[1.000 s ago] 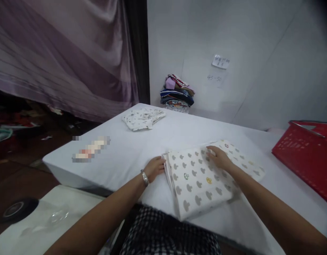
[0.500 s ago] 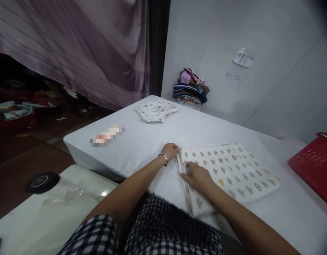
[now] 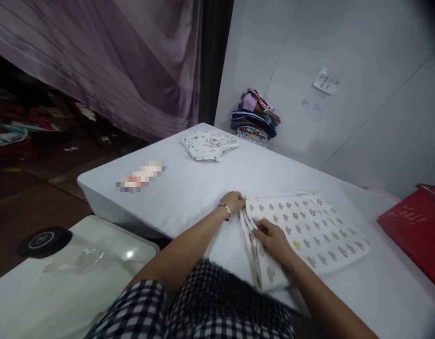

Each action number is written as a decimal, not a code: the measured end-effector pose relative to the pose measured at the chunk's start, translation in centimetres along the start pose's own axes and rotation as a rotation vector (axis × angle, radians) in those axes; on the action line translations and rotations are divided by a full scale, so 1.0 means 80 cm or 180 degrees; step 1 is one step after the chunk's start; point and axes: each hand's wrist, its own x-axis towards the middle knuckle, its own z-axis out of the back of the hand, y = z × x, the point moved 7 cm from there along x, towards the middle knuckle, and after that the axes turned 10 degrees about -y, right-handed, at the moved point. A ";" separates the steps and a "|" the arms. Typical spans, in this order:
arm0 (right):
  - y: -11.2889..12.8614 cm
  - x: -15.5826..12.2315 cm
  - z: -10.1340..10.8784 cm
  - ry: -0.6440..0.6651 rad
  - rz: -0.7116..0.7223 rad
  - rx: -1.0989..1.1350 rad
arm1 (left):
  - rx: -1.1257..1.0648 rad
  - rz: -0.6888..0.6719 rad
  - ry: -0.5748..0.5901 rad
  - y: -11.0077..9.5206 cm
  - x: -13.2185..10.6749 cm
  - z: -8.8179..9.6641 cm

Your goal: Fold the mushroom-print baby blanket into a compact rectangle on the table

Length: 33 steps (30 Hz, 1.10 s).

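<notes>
While the left forearm slants up from the bottom of the frame, out of a black-and-white checked sleeve, the left hand lies palm down just right of the frame's centre, a silver bracelet around its wrist. Its fingers are drawn together and pinch the upper-left corner of a folded white fabric piece printed with rows of grey mushroom-like shapes. The right forearm rises from the lower right, and the right hand bends inward over the near left part of the fabric, nearer the bottom of the frame than the left. Its fingers curl toward the thumb, tips touching the layered left edge; whether they grip a layer cannot be told.

The fabric lies in the lower right of the frame, on a table covered in smooth white cloth. Several layers show along its left edge, loosely stacked and slightly parted, while the top spreads fairly flat toward the right. A few of the shapes are coloured, among them a yellow one and a green one. Near the right border of the frame, apart from the fabric, sits a red plastic basket.
</notes>
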 end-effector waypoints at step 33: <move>0.017 -0.005 -0.025 0.0558 -0.0719 0.1231 | -0.0701 -0.0378 -0.0249 0.003 -0.009 0.001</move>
